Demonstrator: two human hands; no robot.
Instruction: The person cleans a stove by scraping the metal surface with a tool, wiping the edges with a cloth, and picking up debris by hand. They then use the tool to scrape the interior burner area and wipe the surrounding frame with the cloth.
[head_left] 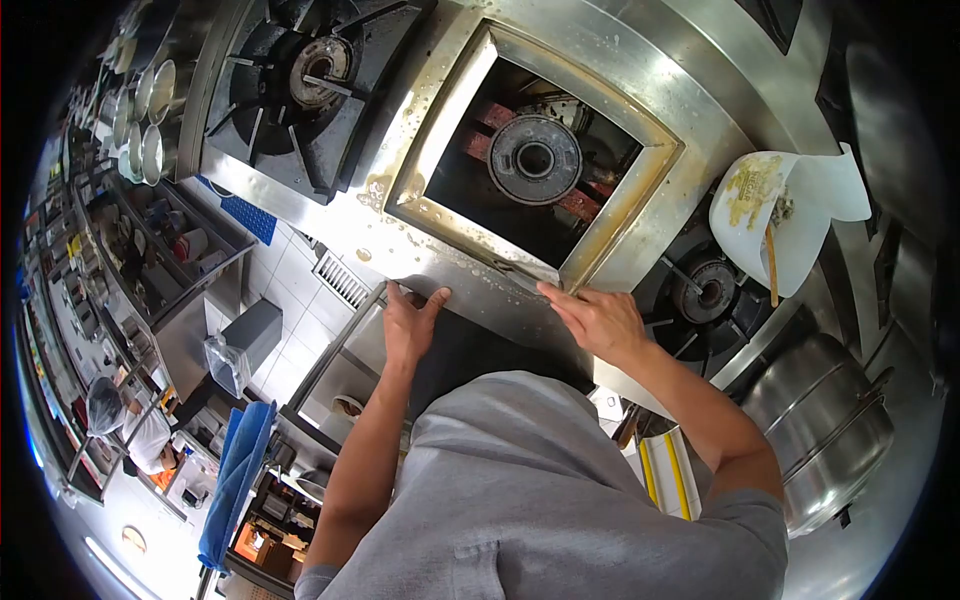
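Note:
My right hand (600, 325) is closed around a thin flat-bladed metal tool (530, 272); its exact kind is hard to make out. The blade lies against the near rim of a square burner opening (640, 215) in the steel stovetop (470, 255). Inside the opening sits a round cast burner (535, 160) on reddish supports. Greasy brown residue and wet drops mark the steel around the frame. My left hand (410, 325) rests at the stove's front edge, thumb spread from the fingers, with nothing visible in it.
Black grate burners stand left (300, 90) and right (705, 290). A stained white container (760, 215) with a wooden stick (771, 265) is at right, above a large steel pot (820, 430). A blue cloth (237, 480) hangs lower left. Another person (145, 435) is farther left.

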